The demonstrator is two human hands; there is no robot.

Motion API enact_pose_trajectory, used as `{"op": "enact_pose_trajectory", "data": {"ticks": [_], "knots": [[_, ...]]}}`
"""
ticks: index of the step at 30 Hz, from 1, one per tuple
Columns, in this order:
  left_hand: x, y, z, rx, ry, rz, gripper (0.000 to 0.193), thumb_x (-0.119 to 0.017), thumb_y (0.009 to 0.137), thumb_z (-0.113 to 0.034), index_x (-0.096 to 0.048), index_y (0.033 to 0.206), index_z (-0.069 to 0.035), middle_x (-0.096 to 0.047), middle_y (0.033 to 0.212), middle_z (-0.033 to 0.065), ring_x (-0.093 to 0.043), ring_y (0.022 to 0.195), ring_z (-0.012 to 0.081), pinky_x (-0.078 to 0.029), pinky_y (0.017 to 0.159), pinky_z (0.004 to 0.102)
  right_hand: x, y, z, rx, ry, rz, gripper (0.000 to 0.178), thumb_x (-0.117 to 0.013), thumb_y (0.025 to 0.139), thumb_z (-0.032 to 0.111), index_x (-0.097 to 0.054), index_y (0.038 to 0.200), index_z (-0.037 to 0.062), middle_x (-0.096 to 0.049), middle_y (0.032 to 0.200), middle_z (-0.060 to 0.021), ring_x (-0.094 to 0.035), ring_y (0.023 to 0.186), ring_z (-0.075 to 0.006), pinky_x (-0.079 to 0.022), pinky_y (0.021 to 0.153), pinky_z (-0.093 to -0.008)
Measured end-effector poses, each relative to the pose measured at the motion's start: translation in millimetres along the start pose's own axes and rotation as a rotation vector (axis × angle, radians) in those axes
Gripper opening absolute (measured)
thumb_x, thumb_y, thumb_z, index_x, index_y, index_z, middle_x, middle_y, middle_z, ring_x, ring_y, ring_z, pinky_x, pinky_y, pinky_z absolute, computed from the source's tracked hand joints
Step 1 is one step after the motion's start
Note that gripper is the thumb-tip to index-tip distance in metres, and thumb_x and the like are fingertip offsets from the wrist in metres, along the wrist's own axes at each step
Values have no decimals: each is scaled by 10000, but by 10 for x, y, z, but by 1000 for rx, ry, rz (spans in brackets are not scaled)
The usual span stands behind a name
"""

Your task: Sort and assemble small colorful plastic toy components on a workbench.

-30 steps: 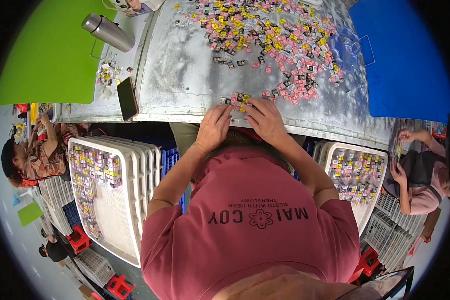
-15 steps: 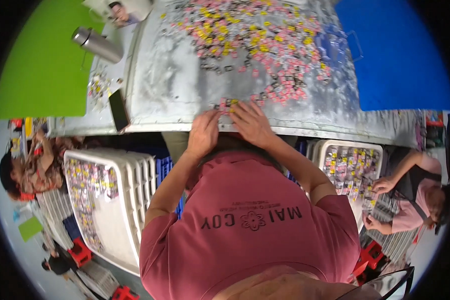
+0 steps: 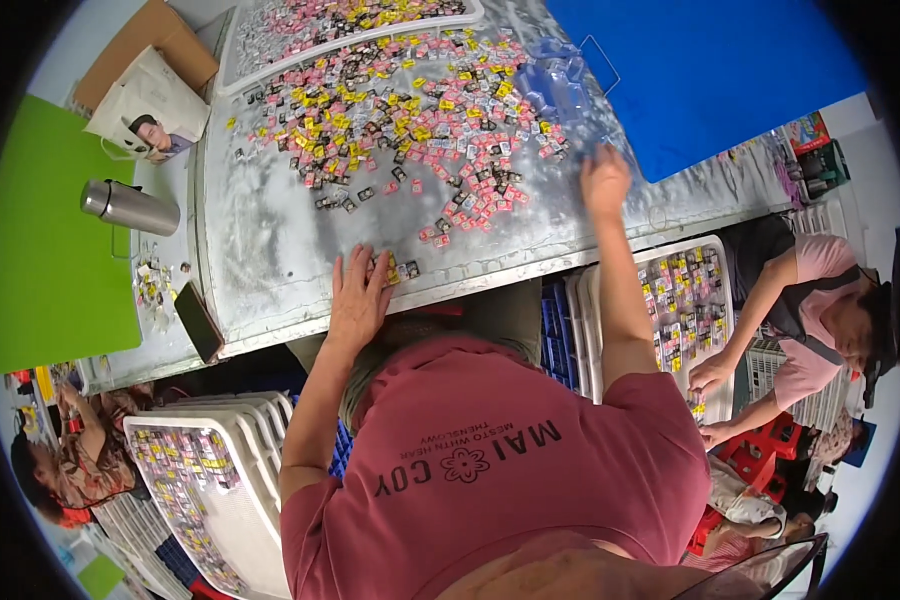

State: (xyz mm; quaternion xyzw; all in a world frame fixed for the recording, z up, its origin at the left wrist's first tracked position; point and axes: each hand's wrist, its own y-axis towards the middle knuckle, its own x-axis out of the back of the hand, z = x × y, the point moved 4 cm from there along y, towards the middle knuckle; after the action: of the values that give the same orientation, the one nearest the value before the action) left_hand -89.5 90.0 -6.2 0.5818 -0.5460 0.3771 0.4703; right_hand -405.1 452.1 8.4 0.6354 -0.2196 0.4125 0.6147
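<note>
My left hand [image 3: 358, 300] lies at the table's near edge, fingers spread and flat over a few small pieces. Beside its fingertips sits a short row of square pieces [image 3: 402, 271], yellow, dark and silvery. My right hand [image 3: 606, 185] is stretched out to the right over the metal tabletop, just short of some clear plastic containers [image 3: 560, 88]. Its fingers point away and bend down, and their tips are hidden, so I cannot make out any hold. A wide scatter of small pink, yellow, black and silvery square pieces [image 3: 410, 120] covers the middle of the table.
A white tray [image 3: 345, 42] of similar pieces stands at the back. On the left are a steel flask [image 3: 130, 206], a phone [image 3: 199, 322] and a white bag [image 3: 155, 112]. A blue board [image 3: 710, 75] lies right. Stacked white trays [image 3: 255, 560] flank me; a co-worker [image 3: 820, 300] works at right.
My hands were together at the near edge over the small pieces. The right has moved away to the far right; the left now lies flat there. The view has turned and shifted.
</note>
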Motion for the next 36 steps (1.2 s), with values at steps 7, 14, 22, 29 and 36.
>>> {"op": "enact_pose_trajectory", "data": {"ticks": [7,14,22,29,36], "knots": [[171,-95,167,-3,-32,-212,613,-707,888,-143,-522,1464,-45,-508,1323,245,-543,1148,399,-350,1134,590,-356,-103,-1233,-17,-374,141,190,-631,867,232,-767,890,101,-746,1050,-116,-703,952,-352,-582,785,-469],[275,-325,920,251,121,-306,574,-651,925,-147,-522,1480,-81,-551,1314,250,-527,1224,404,-340,1127,594,-129,91,-1136,-299,-190,294,208,-735,863,378,-781,871,175,-772,964,-97,-739,912,-324,-586,783,-466],[471,-57,1438,406,210,-385,604,-655,906,-167,-503,1487,-108,-472,1470,229,-463,1354,397,-317,1128,625,-254,50,-1557,-420,23,322,355,-804,824,467,-812,958,138,-771,961,-155,-727,934,-377,-559,819,-466],[253,724,985,40,-40,-426,494,-626,888,-57,-583,1380,-50,-508,1453,234,-488,1343,434,-405,1135,508,-175,40,-1416,-396,18,300,427,-803,830,497,-800,938,84,-771,898,-148,-731,860,-371,-551,770,-459],[-98,596,716,88,40,-318,575,-640,956,-134,-467,1473,49,-437,1544,250,-441,1387,458,-392,1146,493,217,-62,-998,-402,212,18,326,-812,859,360,-770,832,38,-728,773,-152,-690,736,-350,-526,674,-421]]}}
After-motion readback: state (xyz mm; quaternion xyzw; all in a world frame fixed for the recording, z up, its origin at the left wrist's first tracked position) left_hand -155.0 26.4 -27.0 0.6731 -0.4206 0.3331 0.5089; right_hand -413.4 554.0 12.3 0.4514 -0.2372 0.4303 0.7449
